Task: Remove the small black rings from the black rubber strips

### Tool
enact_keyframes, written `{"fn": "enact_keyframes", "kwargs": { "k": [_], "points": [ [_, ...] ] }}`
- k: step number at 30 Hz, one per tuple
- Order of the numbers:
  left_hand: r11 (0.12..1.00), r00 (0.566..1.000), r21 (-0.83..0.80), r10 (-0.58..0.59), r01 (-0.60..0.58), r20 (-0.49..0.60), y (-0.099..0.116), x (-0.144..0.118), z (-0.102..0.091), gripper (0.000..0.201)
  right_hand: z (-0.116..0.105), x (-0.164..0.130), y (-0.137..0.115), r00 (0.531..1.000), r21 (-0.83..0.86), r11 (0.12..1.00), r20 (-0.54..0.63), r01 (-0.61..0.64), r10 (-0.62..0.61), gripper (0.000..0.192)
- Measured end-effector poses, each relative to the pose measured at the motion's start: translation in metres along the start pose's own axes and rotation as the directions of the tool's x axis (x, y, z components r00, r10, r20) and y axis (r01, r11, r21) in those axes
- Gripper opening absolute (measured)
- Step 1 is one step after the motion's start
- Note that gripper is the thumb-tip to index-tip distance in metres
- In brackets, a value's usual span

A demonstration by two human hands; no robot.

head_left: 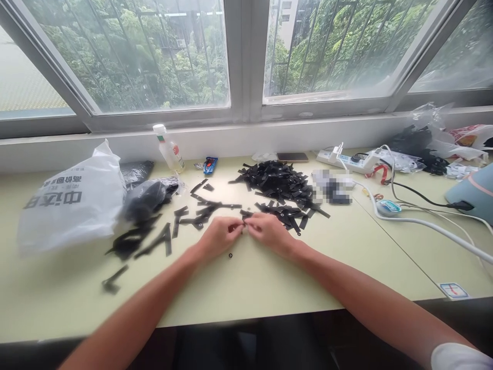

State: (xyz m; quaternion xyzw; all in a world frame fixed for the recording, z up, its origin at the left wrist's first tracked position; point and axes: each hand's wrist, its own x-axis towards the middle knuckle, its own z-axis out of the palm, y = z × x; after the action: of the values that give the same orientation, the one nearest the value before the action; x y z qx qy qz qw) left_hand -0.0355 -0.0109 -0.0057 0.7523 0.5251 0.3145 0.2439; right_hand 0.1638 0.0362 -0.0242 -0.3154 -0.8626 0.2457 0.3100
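My left hand (221, 235) and my right hand (266, 231) meet fingertip to fingertip at the middle of the table (277, 288). Both are closed in a pinch, and whatever sits between the fingertips is too small to make out. Just behind them lies a loose scatter of black strips (208, 208), some with small round pieces on them. A large heap of the same black strips (275, 180) rises farther back, right of centre. One small black ring (230, 255) lies alone on the table below my left hand.
At left stand a white plastic bag (73, 200) and a dark bag (144, 198) with black strips spilling near it. A clear bottle (168, 149) and a blue packet (210, 165) are behind. At right are a power strip (348, 160), cables and a blue-grey appliance (472, 192).
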Motion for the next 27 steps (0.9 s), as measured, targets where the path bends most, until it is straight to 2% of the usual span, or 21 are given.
{"fn": "enact_keyframes", "kwargs": {
  "k": [4,7,10,13,17,19,21,24,27],
  "points": [
    [0.997,0.999,0.068,-0.031,0.034,-0.033,-0.007,0.003,-0.007,0.019,-0.001,-0.003,0.001,0.999,-0.022,1.0,0.028,-0.02,0.021,0.023],
    [0.993,0.999,0.11,-0.025,0.029,-0.036,-0.007,0.004,-0.01,0.015,-0.002,-0.003,0.001,0.999,-0.016,0.999,0.0,-0.049,0.049,0.029],
    [0.99,1.0,0.141,0.014,-0.011,-0.02,-0.004,0.002,-0.009,0.015,-0.003,-0.002,0.0,0.997,-0.017,0.999,-0.058,-0.047,0.046,0.038],
    [0.978,0.994,0.181,0.109,-0.106,-0.004,0.0,0.0,-0.006,0.014,-0.002,-0.001,0.0,0.997,-0.006,1.0,-0.075,0.01,-0.01,0.043],
    [0.959,0.979,0.212,0.201,-0.19,-0.032,-0.001,0.0,-0.004,0.013,-0.002,0.0,0.001,0.997,-0.011,0.998,-0.032,0.067,-0.067,0.02],
    [0.964,0.978,0.201,0.194,-0.175,-0.078,-0.003,0.001,-0.005,0.014,-0.005,0.001,0.001,0.997,0.02,0.999,-0.069,0.031,-0.03,0.015],
    [0.965,0.978,0.201,0.187,-0.167,-0.089,-0.005,0.003,-0.005,0.022,-0.01,0.002,0.001,0.991,0.12,0.992,-0.12,-0.038,0.052,0.016],
    [0.931,0.973,0.29,0.232,-0.223,0.002,-0.007,0.004,-0.002,0.036,-0.018,0.005,0.002,0.973,0.314,0.935,-0.106,-0.163,0.205,0.023],
    [0.879,0.957,0.379,0.276,-0.289,0.088,-0.009,0.004,0.004,0.035,-0.021,0.006,0.006,0.952,0.4,0.877,-0.036,-0.266,0.305,0.026]
  ]
}}
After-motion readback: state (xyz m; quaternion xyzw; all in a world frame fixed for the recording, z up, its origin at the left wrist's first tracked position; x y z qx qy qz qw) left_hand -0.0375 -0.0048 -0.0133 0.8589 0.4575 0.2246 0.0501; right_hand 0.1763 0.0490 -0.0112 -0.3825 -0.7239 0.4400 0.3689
